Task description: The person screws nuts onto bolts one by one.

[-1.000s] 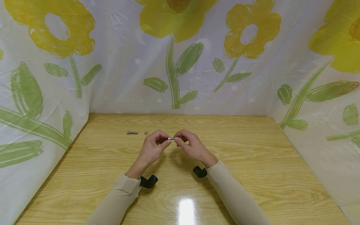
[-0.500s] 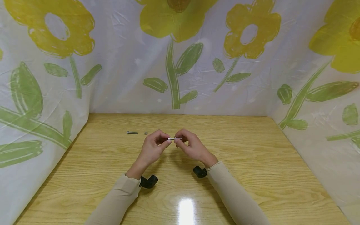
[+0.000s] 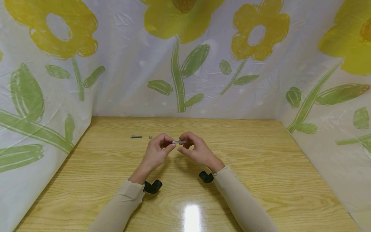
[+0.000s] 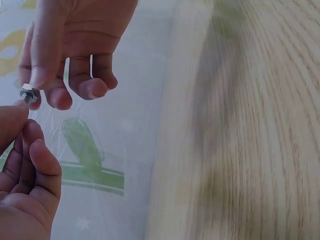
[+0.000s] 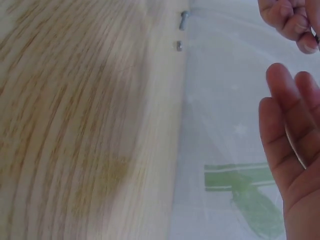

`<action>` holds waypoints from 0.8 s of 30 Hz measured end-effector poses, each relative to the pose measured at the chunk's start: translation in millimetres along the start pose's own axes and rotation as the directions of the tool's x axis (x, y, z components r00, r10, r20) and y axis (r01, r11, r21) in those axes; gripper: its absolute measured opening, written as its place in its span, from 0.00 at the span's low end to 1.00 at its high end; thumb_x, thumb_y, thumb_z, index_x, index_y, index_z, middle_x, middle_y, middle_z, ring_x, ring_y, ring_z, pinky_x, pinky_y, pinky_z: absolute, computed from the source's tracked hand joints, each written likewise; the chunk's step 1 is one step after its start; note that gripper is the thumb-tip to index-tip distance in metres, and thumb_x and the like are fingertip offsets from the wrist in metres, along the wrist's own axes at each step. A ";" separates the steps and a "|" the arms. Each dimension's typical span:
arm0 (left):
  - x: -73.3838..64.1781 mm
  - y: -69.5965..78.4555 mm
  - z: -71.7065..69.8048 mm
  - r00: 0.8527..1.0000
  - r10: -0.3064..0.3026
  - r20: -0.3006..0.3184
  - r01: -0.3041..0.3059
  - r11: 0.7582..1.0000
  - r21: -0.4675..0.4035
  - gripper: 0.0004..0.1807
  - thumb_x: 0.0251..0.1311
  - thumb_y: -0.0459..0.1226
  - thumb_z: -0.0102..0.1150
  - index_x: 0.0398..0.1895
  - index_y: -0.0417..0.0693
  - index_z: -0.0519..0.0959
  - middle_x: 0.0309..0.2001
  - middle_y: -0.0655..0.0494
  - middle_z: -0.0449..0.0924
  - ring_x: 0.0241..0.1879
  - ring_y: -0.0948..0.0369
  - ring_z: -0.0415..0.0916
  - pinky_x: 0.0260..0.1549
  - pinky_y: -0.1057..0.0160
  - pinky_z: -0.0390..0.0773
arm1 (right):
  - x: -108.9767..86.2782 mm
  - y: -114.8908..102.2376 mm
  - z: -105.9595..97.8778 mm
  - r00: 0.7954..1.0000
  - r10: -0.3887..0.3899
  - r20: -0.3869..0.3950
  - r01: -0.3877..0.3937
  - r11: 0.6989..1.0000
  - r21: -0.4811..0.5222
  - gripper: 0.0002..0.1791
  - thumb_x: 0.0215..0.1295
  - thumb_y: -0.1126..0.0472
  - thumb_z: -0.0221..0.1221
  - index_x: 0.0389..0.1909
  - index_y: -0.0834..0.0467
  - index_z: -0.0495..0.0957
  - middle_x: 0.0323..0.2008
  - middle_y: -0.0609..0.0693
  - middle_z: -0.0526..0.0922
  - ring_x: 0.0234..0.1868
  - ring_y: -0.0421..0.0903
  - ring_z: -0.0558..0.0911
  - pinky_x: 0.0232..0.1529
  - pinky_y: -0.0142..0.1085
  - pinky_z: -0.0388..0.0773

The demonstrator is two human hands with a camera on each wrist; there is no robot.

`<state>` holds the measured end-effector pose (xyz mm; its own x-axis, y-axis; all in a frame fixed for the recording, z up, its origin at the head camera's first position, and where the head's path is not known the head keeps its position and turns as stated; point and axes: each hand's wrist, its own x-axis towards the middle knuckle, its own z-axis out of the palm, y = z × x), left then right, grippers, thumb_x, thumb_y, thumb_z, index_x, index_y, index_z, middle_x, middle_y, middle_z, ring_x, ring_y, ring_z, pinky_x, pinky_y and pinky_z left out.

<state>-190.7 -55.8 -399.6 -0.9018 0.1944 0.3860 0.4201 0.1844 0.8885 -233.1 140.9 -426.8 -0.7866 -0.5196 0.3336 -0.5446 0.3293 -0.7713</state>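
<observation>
The thumb and forefinger of my left hand pinch a small silver bolt by its head, held level above the table. Partway along the shank sits a hex nut, and the threaded end sticks out to the right beyond it. My right hand is right beside the nut, its thumb lowered away from it and its forefinger just behind it. In the left wrist view the nut shows near my right thumb. Whether the forefinger touches the nut I cannot tell. The right wrist view shows the other right fingers extended.
Farther back on the left of the wooden table lies a second bolt, with a loose nut to its right. A flower-printed cloth stands behind and along both sides. Black devices sit at both wrists.
My right thumb and forefinger have parted, the thumb dropping, so the nut and the bolt's threaded end now show. My left hand keeps its pinch almost in place.
</observation>
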 end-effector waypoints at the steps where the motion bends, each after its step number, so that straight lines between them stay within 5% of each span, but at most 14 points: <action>1: 0.0 -0.1 -0.3 1.000 -0.003 -0.002 0.003 1.000 0.001 0.05 0.61 0.25 0.59 0.38 0.31 0.77 0.35 0.40 0.79 0.33 0.49 0.75 0.32 0.57 0.75 | 0.1 -0.2 0.0 1.000 -0.011 -0.002 0.011 1.000 0.001 0.16 0.66 0.58 0.61 0.52 0.55 0.71 0.45 0.47 0.78 0.39 0.42 0.80 0.42 0.40 0.78; 9: 0.4 -0.4 -0.1 1.000 0.007 0.006 -0.007 1.000 -0.002 0.04 0.61 0.25 0.58 0.38 0.32 0.77 0.35 0.38 0.79 0.32 0.48 0.76 0.31 0.59 0.74 | 1.8 0.5 0.3 0.994 -0.108 -0.026 0.107 0.994 -0.030 0.09 0.68 0.60 0.58 0.47 0.52 0.73 0.40 0.43 0.78 0.38 0.39 0.79 0.42 0.36 0.77; 19: -0.7 2.0 1.8 1.000 0.002 0.008 -0.002 1.000 0.010 0.04 0.60 0.25 0.59 0.37 0.32 0.77 0.33 0.40 0.79 0.32 0.46 0.76 0.30 0.65 0.74 | -0.6 -0.7 0.1 1.000 -0.020 0.001 0.020 0.999 -0.037 0.09 0.73 0.54 0.51 0.40 0.52 0.78 0.37 0.49 0.78 0.35 0.43 0.79 0.36 0.42 0.76; 24: -0.9 2.4 2.2 1.000 -0.009 0.011 0.009 1.000 0.003 0.04 0.60 0.25 0.59 0.38 0.32 0.77 0.34 0.40 0.79 0.32 0.46 0.76 0.30 0.65 0.74 | -0.2 0.1 1.6 1.000 0.006 -0.004 -0.006 1.000 -0.012 0.10 0.70 0.58 0.56 0.48 0.56 0.76 0.42 0.50 0.79 0.39 0.46 0.80 0.41 0.43 0.76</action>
<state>-188.7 -53.4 -398.4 -0.9044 0.2035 0.3749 0.4121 0.1893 0.8913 -232.4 139.8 -427.8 -0.7910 -0.5142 0.3317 -0.5435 0.3415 -0.7668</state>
